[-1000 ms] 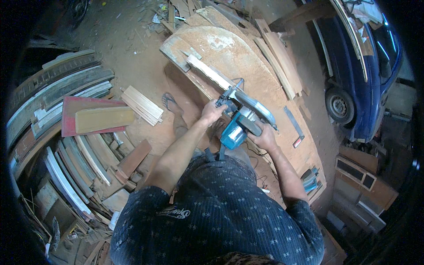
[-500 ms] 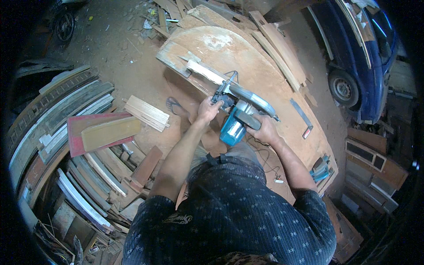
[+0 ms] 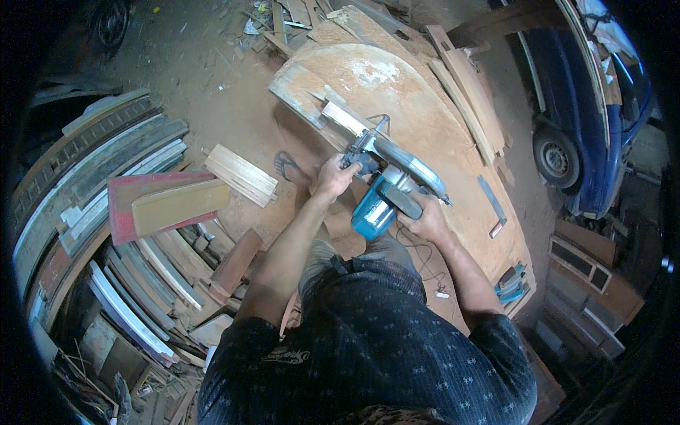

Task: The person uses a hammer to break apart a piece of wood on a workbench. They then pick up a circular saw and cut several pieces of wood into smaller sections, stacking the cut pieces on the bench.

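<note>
A teal circular saw [image 3: 373, 214] with a silver blade guard [image 3: 411, 161] rests over a pale piece of wood [image 3: 343, 117] at the near left edge of the worktable [image 3: 397, 92]. My left hand [image 3: 337, 176] is closed round the black front handle of the saw. Round its rear handle wraps my right hand [image 3: 426, 217], on the table side. The end of the wood sticks out beyond the saw's base. Where the blade meets the wood is hidden under the guard and base.
A try square [image 3: 491, 204] lies on the tabletop, with another teal power tool [image 3: 510, 285] at its near right corner. Long planks [image 3: 464, 106] run along the far side. Stacked boards [image 3: 241, 175] and timber fill the left. A blue car [image 3: 588, 127] stands right; a cord [image 3: 425, 258] hangs below.
The saw has slid a little along the wood toward its far-left end, so less of the wood shows ahead of it. Both hands keep their hold. The whole view has shifted slightly.
</note>
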`<control>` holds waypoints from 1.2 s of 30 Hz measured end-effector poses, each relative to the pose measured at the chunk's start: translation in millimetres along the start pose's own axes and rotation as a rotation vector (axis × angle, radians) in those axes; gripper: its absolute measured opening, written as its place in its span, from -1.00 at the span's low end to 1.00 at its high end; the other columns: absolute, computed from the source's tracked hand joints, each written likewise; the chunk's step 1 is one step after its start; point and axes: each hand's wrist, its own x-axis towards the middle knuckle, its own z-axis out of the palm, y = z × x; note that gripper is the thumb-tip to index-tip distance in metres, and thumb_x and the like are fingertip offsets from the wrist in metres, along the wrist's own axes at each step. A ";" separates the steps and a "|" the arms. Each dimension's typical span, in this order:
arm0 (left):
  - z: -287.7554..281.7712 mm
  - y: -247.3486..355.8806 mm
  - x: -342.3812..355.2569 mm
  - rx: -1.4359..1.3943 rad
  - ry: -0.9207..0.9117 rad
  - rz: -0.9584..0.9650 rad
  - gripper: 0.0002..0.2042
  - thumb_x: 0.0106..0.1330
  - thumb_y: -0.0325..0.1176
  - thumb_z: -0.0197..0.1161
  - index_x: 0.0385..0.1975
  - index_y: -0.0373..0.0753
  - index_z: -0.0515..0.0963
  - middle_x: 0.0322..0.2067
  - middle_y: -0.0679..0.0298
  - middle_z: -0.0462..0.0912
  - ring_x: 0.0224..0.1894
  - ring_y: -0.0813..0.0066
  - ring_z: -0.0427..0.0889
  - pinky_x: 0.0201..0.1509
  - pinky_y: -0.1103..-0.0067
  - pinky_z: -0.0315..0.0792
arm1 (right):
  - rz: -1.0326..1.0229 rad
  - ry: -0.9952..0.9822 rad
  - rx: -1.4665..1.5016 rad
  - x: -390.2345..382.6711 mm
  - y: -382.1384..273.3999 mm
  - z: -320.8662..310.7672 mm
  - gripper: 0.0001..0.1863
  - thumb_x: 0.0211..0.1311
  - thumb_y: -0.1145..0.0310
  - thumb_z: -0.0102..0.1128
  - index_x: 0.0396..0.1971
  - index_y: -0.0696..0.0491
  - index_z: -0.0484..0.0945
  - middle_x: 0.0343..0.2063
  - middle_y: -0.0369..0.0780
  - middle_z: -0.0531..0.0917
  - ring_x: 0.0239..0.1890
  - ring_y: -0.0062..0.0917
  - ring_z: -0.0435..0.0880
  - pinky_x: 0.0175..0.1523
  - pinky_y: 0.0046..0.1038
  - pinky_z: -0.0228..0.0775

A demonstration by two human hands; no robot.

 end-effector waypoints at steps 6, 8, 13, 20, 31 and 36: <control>-20.7 4.2 5.7 0.089 0.034 0.011 -0.66 0.29 -0.20 0.42 -0.14 -0.32 0.53 -0.49 0.36 0.57 -0.61 0.68 0.48 -0.61 0.64 0.35 | 0.047 -0.056 0.035 15.3 -32.4 -1.7 -0.57 -0.06 0.24 0.46 -0.16 0.14 0.67 -0.31 0.08 0.71 -0.20 0.02 0.70 -0.06 -0.14 0.53; -27.0 0.5 12.7 0.071 0.037 0.055 -0.66 0.28 -0.20 0.42 -0.14 -0.32 0.53 -0.50 0.36 0.57 -0.61 0.67 0.49 -0.61 0.62 0.36 | 0.049 -0.041 0.022 21.1 -27.9 5.2 -0.56 -0.05 0.21 0.46 -0.17 0.14 0.67 -0.32 0.07 0.71 -0.21 0.02 0.70 -0.06 -0.13 0.53; -44.9 10.9 16.0 0.174 0.069 0.092 -0.69 0.26 -0.21 0.43 -0.21 -0.29 0.56 -0.55 0.39 0.55 -0.61 0.68 0.47 -0.58 0.59 0.36 | 0.024 0.012 0.005 30.0 -33.2 15.9 -0.55 -0.06 0.18 0.46 -0.17 0.14 0.68 -0.32 0.07 0.71 -0.19 0.01 0.69 -0.03 -0.13 0.52; -69.8 15.7 25.7 0.105 0.089 0.107 -0.72 0.24 -0.21 0.45 -0.26 -0.28 0.59 -0.56 0.40 0.55 -0.56 0.69 0.45 -0.49 0.60 0.35 | 0.043 -0.025 0.015 52.0 -54.0 22.5 -0.54 -0.03 0.16 0.47 -0.15 0.12 0.68 -0.29 0.07 0.71 -0.17 0.02 0.67 0.00 -0.13 0.49; -105.7 30.9 38.8 0.092 0.060 0.108 -0.70 0.23 -0.26 0.46 -0.22 -0.35 0.60 -0.37 0.31 0.67 -0.32 0.60 0.56 -0.18 0.55 0.49 | 0.018 -0.007 -0.026 76.8 -72.2 35.7 -0.54 -0.03 0.14 0.43 -0.15 0.11 0.65 -0.24 0.07 0.69 -0.18 0.04 0.63 0.00 -0.11 0.45; -118.2 37.2 45.8 0.071 0.089 0.111 -0.71 0.24 -0.28 0.45 -0.20 -0.35 0.60 -0.35 0.30 0.67 -0.31 0.60 0.58 -0.16 0.56 0.50 | 0.026 -0.025 0.021 93.6 -88.7 36.6 -0.57 -0.03 0.16 0.42 -0.21 0.14 0.64 -0.34 0.07 0.69 -0.24 0.04 0.65 -0.06 -0.11 0.47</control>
